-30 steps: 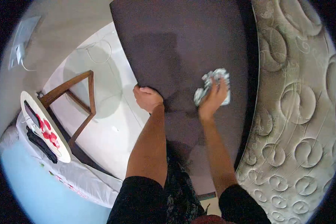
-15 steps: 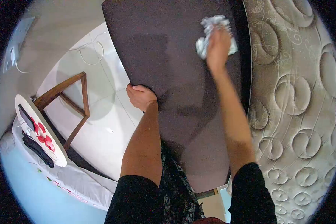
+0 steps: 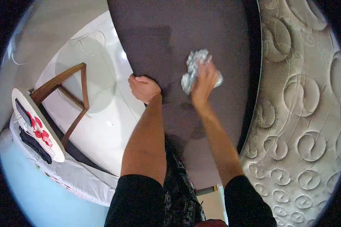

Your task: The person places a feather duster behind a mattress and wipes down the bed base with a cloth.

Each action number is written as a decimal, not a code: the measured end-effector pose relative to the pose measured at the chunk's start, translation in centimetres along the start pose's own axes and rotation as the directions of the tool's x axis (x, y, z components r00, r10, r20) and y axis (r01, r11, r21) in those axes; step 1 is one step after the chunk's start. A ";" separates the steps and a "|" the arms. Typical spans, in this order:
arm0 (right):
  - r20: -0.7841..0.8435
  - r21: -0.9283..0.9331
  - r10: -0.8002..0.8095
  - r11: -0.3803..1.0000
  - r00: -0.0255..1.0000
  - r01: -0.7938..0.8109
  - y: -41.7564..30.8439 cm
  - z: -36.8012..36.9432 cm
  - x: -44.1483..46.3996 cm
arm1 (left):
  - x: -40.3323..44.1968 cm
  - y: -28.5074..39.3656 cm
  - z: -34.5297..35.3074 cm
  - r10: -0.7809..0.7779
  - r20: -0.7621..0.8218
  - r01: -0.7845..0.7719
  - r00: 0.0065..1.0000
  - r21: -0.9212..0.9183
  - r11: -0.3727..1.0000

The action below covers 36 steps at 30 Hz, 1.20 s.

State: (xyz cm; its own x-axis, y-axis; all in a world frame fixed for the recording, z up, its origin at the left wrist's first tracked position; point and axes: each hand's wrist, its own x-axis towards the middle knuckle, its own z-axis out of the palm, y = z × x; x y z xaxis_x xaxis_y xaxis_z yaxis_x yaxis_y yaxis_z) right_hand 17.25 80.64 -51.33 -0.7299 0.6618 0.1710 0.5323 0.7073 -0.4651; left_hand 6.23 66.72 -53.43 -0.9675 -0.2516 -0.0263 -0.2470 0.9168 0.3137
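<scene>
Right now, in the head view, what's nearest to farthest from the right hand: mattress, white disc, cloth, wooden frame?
From the right hand:
1. Cloth: right under the fingers.
2. Mattress: off to the right.
3. Wooden frame: left, beyond the other hand.
4. White disc: far left.

White floor tiles (image 3: 106, 140) reflect light beneath a wooden frame (image 3: 58, 80); a pale wall (image 3: 45, 41) borders them, and a beige mattress (image 3: 302, 94) (quilted in raised swirls) fills the right side.

crumpled white-and-grey cloth (image 3: 196, 60), bunched against a broad, dark brown panel (image 3: 227, 45)
</scene>
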 end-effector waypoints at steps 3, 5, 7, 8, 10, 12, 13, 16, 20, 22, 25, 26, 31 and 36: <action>-0.233 -0.071 -0.036 0.997 0.972 0.020 3.9 0.0 13.7 | 0.0 -1.0 1.2 0.054 -0.086 -0.056 0.995 -0.015 0.998; -0.255 -0.170 -0.086 0.985 0.963 0.043 7.8 0.0 20.6 | -0.1 -1.6 2.2 0.034 -0.136 -0.033 0.990 0.005 0.999; -0.204 -0.199 -0.022 0.980 0.979 -0.020 11.1 0.5 26.2 | 0.2 -1.8 2.4 0.005 -0.083 -0.004 0.997 0.017 1.000; -0.177 -0.207 0.014 0.977 0.984 -0.051 11.9 0.0 26.8 | 0.2 -1.9 2.1 0.021 -0.070 -0.020 0.997 0.019 1.000; -0.182 -0.148 0.040 0.987 0.982 -0.068 12.9 -1.1 24.5 | 0.1 -1.2 1.2 -0.018 -0.039 0.019 0.999 0.019 1.000; -0.197 -0.074 0.053 0.995 0.979 -0.069 12.8 -2.0 20.8 | 0.1 -0.3 0.9 -0.050 -0.014 0.050 0.999 0.008 0.999; -0.202 -0.030 0.060 0.997 0.978 -0.068 12.4 -2.2 18.8 | 0.1 -0.4 0.9 -0.059 0.001 0.059 0.998 0.005 0.998; -0.231 -0.024 0.111 0.992 0.967 -0.120 12.6 -5.2 9.4 | 0.1 -1.5 2.0 0.016 -0.095 -0.017 0.995 -0.011 1.000; -0.329 -0.150 0.382 0.882 0.864 -0.447 12.6 -8.7 -6.8 | 0.1 -0.6 0.8 0.010 -0.056 -0.010 0.998 -0.008 1.000; -0.456 -0.099 0.448 0.833 0.769 -0.544 14.1 -8.9 -13.6 | 0.1 0.0 0.1 -0.001 -0.007 0.000 1.000 -0.006 1.000; -0.662 -0.341 0.460 0.518 0.592 -0.784 15.3 -6.4 -15.1 | 0.4 -0.3 0.0 0.007 0.001 -0.007 1.000 0.006 1.000; -0.636 -0.313 0.421 0.625 0.646 -0.715 14.0 -5.5 -12.7 | 0.2 -0.2 0.1 0.015 -0.006 -0.014 1.000 0.007 1.000; -0.311 -0.031 0.160 0.983 0.937 -0.178 -1.3 3.5 3.5 | 0.3 0.2 -0.4 -0.019 0.003 0.018 1.000 0.030 0.999; -0.104 0.226 -0.185 0.953 0.977 0.204 -9.5 5.6 9.2 | 0.3 -0.2 0.2 0.008 -0.046 -0.009 0.999 -0.021 1.000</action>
State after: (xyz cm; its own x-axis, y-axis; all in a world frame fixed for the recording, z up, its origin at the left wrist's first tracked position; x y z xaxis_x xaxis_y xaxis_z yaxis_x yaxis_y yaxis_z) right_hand 3.09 78.59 -50.15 -0.7672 0.5419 0.3430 0.2615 0.7527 -0.6043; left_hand 5.98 66.54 -53.71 -0.9660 -0.2579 0.0197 -0.2367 0.9124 0.3339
